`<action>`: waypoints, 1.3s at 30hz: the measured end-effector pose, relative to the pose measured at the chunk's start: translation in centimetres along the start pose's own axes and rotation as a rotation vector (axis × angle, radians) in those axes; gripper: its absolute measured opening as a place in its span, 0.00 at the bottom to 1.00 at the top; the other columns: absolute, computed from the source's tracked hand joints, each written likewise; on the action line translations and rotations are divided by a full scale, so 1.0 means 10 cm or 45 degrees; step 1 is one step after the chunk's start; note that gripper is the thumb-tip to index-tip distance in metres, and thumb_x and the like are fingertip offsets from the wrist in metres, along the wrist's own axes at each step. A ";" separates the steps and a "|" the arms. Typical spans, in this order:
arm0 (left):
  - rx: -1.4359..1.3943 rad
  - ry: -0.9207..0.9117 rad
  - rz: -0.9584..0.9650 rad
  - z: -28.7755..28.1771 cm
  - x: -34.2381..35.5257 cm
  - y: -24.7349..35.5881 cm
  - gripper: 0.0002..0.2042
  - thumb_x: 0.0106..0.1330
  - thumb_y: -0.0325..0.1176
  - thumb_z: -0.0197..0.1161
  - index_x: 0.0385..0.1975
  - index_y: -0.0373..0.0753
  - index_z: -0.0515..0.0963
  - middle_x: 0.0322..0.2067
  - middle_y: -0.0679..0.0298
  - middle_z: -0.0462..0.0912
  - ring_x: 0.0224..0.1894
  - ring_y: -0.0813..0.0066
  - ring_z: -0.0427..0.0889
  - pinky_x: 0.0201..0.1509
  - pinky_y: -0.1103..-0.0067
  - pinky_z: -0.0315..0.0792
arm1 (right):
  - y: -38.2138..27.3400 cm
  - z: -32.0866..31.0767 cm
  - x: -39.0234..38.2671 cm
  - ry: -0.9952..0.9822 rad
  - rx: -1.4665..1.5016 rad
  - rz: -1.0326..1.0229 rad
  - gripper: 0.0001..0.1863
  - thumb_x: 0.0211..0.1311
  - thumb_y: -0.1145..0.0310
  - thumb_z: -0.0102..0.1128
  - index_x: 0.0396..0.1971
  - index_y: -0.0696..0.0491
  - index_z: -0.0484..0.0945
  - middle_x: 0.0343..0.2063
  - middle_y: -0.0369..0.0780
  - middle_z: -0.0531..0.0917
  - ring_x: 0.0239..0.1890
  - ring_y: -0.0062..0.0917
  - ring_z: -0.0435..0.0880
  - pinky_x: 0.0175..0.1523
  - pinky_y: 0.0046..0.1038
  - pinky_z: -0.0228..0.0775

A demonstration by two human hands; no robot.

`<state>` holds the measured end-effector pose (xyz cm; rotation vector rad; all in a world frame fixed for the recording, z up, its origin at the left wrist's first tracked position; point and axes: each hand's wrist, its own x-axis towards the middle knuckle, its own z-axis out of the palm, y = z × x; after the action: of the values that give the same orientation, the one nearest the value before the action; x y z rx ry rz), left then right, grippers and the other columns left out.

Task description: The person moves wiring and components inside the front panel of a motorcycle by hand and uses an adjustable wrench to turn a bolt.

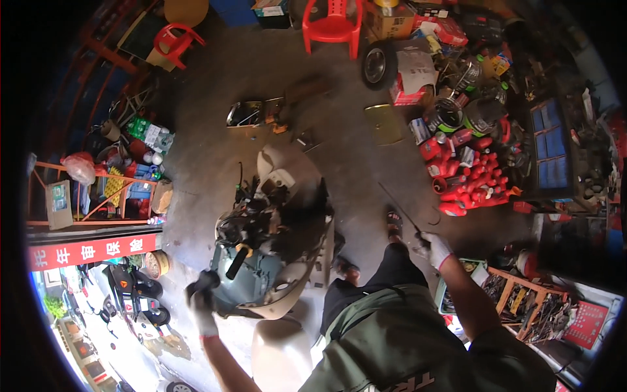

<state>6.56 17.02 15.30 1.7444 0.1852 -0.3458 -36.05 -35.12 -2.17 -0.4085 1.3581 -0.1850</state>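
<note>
In a white glove, my left hand (201,308) is closed at the left side of a partly stripped scooter (307,261). A dark, blurred part (208,281) shows at its fingers; its kind is unclear. Close by, a black handlebar grip (239,262) with an orange-yellow end juts over the grey-blue inner panel (261,281). Wiring and dark mechanical parts lie bare at the scooter's front. My right hand (436,251), also gloved in white, is closed around the dark handle end of a long thin rod (400,208), which looks like a screwdriver. The rod points up and left, apart from the scooter.
Red bottles (467,176) are heaped at the right, near a tyre (379,65) and boxes. An open tool case (251,114) lies on the floor beyond the scooter. Tool trays (522,300) stand at lower right. An orange rack (98,196) is at left; red chairs (333,29) stand behind.
</note>
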 end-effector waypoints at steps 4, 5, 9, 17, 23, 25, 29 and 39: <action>-0.618 -0.228 0.019 0.66 -0.86 0.44 0.17 0.71 0.43 0.53 0.52 0.39 0.74 0.27 0.63 0.78 0.16 0.82 0.67 0.18 0.86 0.59 | -0.38 -0.47 0.57 -0.072 -0.027 0.110 0.09 0.68 0.65 0.59 0.35 0.55 0.80 0.21 0.39 0.79 0.21 0.32 0.79 0.42 0.41 0.82; -0.645 -0.194 0.056 0.98 -1.14 0.67 0.21 0.70 0.46 0.51 0.54 0.38 0.73 0.28 0.60 0.78 0.16 0.81 0.65 0.17 0.84 0.59 | -0.44 -0.46 0.63 -0.182 -0.025 0.131 0.07 0.68 0.66 0.59 0.33 0.54 0.79 0.21 0.39 0.80 0.18 0.28 0.77 0.42 0.40 0.82; -0.543 0.048 -0.123 2.15 -1.58 0.54 0.18 0.72 0.40 0.50 0.53 0.34 0.74 0.29 0.59 0.80 0.18 0.78 0.69 0.19 0.82 0.63 | -0.88 -0.46 1.05 -0.195 -0.293 0.158 0.11 0.69 0.65 0.56 0.36 0.57 0.82 0.21 0.37 0.81 0.15 0.22 0.73 0.33 0.33 0.81; 0.045 -0.458 -0.321 4.59 -2.07 0.15 0.12 0.71 0.32 0.49 0.47 0.34 0.76 0.27 0.64 0.78 0.22 0.81 0.70 0.25 0.83 0.65 | -1.59 -0.80 2.29 -0.076 -1.014 0.052 0.12 0.64 0.64 0.56 0.24 0.54 0.81 0.18 0.40 0.82 0.13 0.24 0.74 0.21 0.28 0.68; 0.290 -0.433 -0.367 4.78 -2.36 0.00 0.14 0.72 0.33 0.49 0.51 0.35 0.74 0.30 0.65 0.77 0.24 0.82 0.71 0.27 0.83 0.67 | -1.60 -0.50 2.20 -0.337 -1.145 0.011 0.13 0.61 0.61 0.60 0.27 0.55 0.82 0.20 0.41 0.83 0.17 0.27 0.78 0.24 0.32 0.67; 0.255 -0.522 -0.332 5.03 -2.29 -0.07 0.14 0.71 0.34 0.50 0.51 0.36 0.74 0.32 0.66 0.78 0.25 0.81 0.72 0.27 0.83 0.68 | -1.97 -0.73 2.49 -0.293 -1.257 -0.289 0.19 0.57 0.56 0.66 0.30 0.60 0.84 0.28 0.46 0.86 0.32 0.38 0.85 0.39 0.40 0.77; 0.232 -0.510 -0.328 5.06 -2.25 -0.28 0.12 0.71 0.34 0.52 0.49 0.36 0.74 0.34 0.63 0.80 0.27 0.81 0.74 0.28 0.82 0.70 | -2.02 -0.56 2.26 -0.015 -1.824 -0.081 0.46 0.63 0.43 0.62 0.69 0.63 0.61 0.63 0.55 0.74 0.65 0.45 0.74 0.66 0.43 0.67; 0.341 -0.705 -0.278 5.43 -2.00 -0.17 0.11 0.72 0.34 0.52 0.47 0.35 0.74 0.30 0.64 0.78 0.24 0.81 0.72 0.28 0.81 0.69 | -1.99 0.09 1.53 -0.863 -1.258 -0.370 0.25 0.69 0.58 0.59 0.58 0.59 0.75 0.49 0.44 0.84 0.48 0.24 0.83 0.50 0.29 0.77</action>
<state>-19.73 -34.39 11.07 1.8222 -0.0774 -1.0345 -29.88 -58.66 -8.21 -1.3610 0.6238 0.3895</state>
